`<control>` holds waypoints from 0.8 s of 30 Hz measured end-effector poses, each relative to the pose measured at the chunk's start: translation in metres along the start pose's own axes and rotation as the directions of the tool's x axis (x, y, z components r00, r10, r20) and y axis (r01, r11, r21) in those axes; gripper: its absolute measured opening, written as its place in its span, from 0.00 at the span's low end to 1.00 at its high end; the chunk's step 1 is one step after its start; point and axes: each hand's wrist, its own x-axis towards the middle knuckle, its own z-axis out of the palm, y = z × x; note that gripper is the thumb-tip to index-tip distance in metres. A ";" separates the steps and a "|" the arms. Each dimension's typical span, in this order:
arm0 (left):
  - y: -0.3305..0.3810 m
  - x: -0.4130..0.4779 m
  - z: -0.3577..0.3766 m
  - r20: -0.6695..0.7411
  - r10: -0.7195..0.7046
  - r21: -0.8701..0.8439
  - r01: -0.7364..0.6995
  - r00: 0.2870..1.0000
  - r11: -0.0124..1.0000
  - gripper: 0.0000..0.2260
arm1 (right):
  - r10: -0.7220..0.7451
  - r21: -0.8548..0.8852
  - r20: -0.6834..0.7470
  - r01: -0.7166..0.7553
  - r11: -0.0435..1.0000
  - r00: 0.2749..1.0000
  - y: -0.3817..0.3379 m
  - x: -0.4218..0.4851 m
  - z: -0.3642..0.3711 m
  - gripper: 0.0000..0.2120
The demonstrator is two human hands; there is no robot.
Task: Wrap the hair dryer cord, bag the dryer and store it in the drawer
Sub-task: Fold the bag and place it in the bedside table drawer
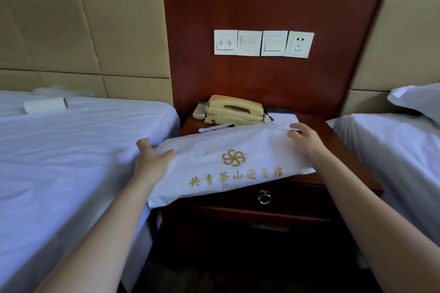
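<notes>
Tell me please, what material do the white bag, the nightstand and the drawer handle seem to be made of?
White bag: likely soft woven or non-woven fabric, matte; it creases and drapes over the edge, with a gold printed logo.
Nightstand: wood or wood veneer, dark reddish, semi-gloss; it shows a faint sheen.
Drawer handle: probably metal, polished; the ring looks silvery with bright reflections.

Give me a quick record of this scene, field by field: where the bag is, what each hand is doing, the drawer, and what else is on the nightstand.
bag: white cloth bag with gold logo, lying across the nightstand top, its front edge overhanging
left hand: left hand grips the bag's left end
right hand: right hand with fingers on the bag's upper right part, near the drawstring
drawer: drawer shut, ring pull visible
hair dryer: not visible
also on nightstand: beige telephone, remote
left bed: white roll
</notes>
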 end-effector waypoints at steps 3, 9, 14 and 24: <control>0.002 0.002 -0.003 -0.064 0.129 -0.058 -0.132 0.990 0.989 0.19 | -0.058 -0.095 0.008 0.058 0.994 0.998 -0.001 0.007 0.004 0.14; -0.002 -0.001 -0.007 -0.146 0.226 0.157 -0.203 0.963 0.967 0.12 | -0.112 -0.274 -0.002 0.107 0.956 0.994 0.002 0.013 0.020 0.19; -0.016 0.000 -0.005 0.061 0.095 0.540 -0.113 0.994 0.834 0.12 | -0.070 -0.478 0.083 0.101 0.873 0.994 0.000 0.001 0.027 0.16; 0.023 -0.025 0.049 0.430 0.430 0.559 -0.608 0.794 0.564 0.34 | -0.256 -0.604 0.386 0.453 0.656 0.886 -0.021 -0.024 0.070 0.22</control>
